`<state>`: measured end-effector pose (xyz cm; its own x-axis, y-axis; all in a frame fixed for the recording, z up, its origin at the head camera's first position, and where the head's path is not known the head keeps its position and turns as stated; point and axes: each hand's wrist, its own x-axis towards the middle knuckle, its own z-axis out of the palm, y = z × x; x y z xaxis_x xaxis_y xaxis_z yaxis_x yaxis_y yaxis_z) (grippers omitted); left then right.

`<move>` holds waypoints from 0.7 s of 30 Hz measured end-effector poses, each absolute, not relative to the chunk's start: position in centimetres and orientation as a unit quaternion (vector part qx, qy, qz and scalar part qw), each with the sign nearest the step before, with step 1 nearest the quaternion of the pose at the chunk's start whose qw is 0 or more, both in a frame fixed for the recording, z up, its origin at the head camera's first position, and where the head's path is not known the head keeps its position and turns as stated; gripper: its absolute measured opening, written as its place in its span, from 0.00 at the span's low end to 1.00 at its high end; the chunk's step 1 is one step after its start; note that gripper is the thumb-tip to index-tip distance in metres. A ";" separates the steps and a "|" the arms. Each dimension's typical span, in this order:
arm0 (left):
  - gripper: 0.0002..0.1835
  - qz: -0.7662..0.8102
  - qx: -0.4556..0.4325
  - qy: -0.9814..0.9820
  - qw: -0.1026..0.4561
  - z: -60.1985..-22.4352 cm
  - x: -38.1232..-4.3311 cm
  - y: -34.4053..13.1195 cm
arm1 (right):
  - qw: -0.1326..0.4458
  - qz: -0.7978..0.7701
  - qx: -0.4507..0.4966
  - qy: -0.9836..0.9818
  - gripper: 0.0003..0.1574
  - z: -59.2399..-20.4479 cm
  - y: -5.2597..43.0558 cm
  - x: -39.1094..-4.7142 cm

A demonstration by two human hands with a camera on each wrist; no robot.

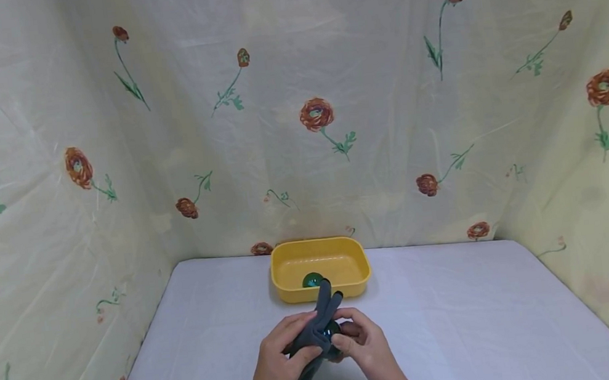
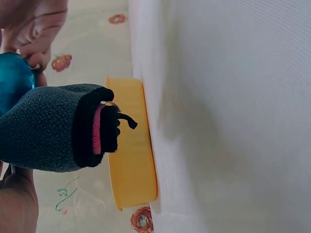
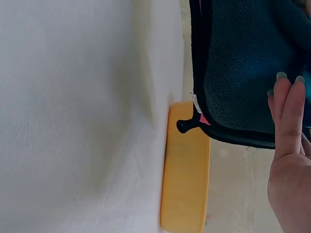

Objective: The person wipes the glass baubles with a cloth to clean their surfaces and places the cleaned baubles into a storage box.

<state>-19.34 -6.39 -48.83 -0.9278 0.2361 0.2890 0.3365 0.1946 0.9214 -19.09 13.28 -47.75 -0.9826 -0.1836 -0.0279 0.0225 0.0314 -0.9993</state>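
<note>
Red flowers (image 1: 316,114) are printed on the walls (image 1: 368,53) around the white table (image 1: 441,324). A dark cloth (image 1: 311,336) is pinched by the left hand (image 1: 279,361), and a shiny ball (image 1: 330,332) is pinched against it by the right hand's (image 1: 366,343) thumb and fingers. Just past both hands, a green ball (image 1: 311,279) can be seen inside a yellow box (image 1: 346,266).

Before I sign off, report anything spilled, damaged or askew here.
Nothing stands out: the yellow plastic tub sits upright with a green ball inside; fingers hold a black-edged cloth and shiny teal ball.
</note>
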 end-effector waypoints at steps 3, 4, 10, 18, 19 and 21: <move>0.25 -0.607 -0.182 -0.773 0.042 -48.8 -19.4 -6.4 | 0.063 -0.688 -0.050 0.721 0.31 -47.8 13.2 -19.1; 0.25 -0.606 -0.180 -0.774 0.041 -48.8 -19.4 -6.4 | 0.057 -0.685 -0.047 0.725 0.31 -47.9 13.2 -19.0; 0.25 -0.604 -0.164 -0.779 0.039 -49.0 -19.5 -6.2 | 0.028 -0.673 -0.036 0.739 0.32 -47.7 13.0 -18.8; 0.25 -0.598 -0.162 -0.784 0.037 -48.8 -19.8 -6.2 | 0.002 -0.661 -0.058 0.748 0.34 -47.9 13.1 -18.7; 0.24 -0.596 -0.161 -0.786 0.036 -48.8 -19.8 -6.2 | -0.003 -0.655 -0.061 0.753 0.34 -48.0 13.1 -18.7; 0.24 -0.594 -0.158 -0.788 0.035 -48.8 -19.8 -6.2 | -0.011 -0.640 -0.069 0.765 0.35 -48.1 13.0 -18.6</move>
<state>-19.76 -6.18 -48.80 -0.9472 0.2076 0.2442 0.2919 0.2437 0.9249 -18.61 13.00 -48.10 -0.9903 -0.0911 0.1046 -0.1190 0.1704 -0.9782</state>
